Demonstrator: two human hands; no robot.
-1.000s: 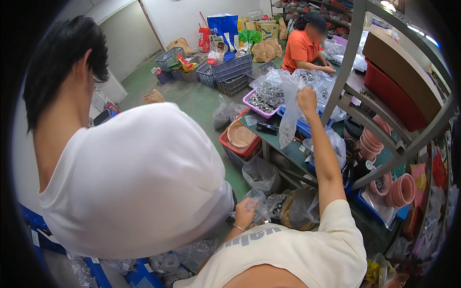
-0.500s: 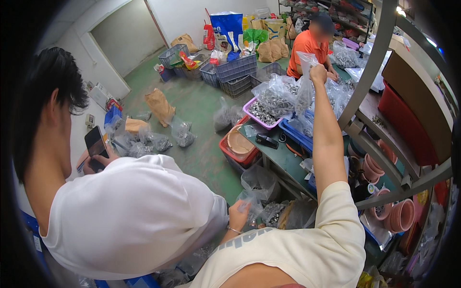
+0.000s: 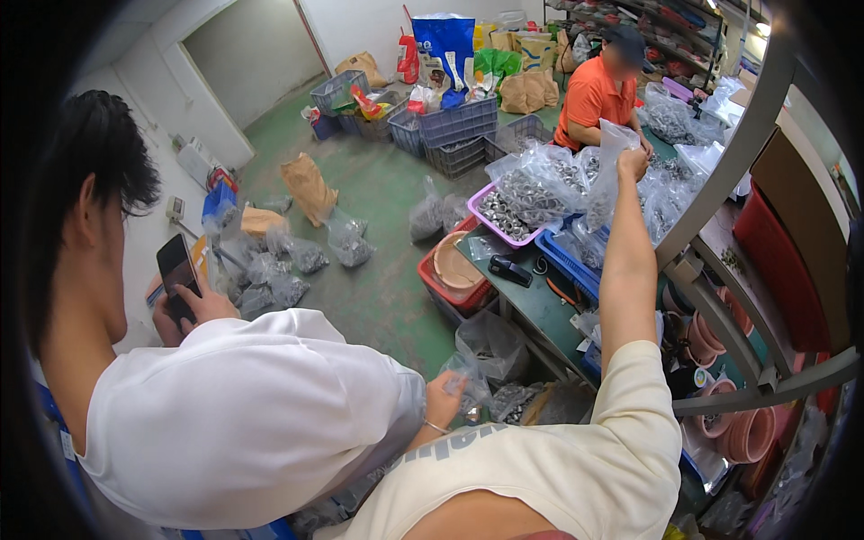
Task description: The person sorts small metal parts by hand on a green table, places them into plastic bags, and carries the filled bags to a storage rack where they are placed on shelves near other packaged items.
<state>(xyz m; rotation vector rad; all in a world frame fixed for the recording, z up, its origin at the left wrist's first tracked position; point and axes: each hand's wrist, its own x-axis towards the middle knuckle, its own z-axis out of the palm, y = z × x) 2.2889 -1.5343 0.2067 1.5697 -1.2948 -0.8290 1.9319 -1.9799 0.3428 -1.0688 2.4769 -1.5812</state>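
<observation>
My right arm reaches far across the green table. At its end my right hand is closed on the top of a clear plastic bag, which hangs over other bags of metal parts. Down low, my left hand, with a bracelet at the wrist, grips another clear plastic bag near the table's side. What lies in that bag is hard to make out. Close to the right hand's bag stands a pink tray heaped with shiny metal rings, beside a blue basket.
A person in white holding a phone stands close on my left. Another in orange sits across the table. A grey metal frame rises at right. Bags and crates stand on the floor.
The view has shifted slightly, so the table and bags sit a little farther right. Both my hands keep their bags. The person in white has moved a hand over the phone.
</observation>
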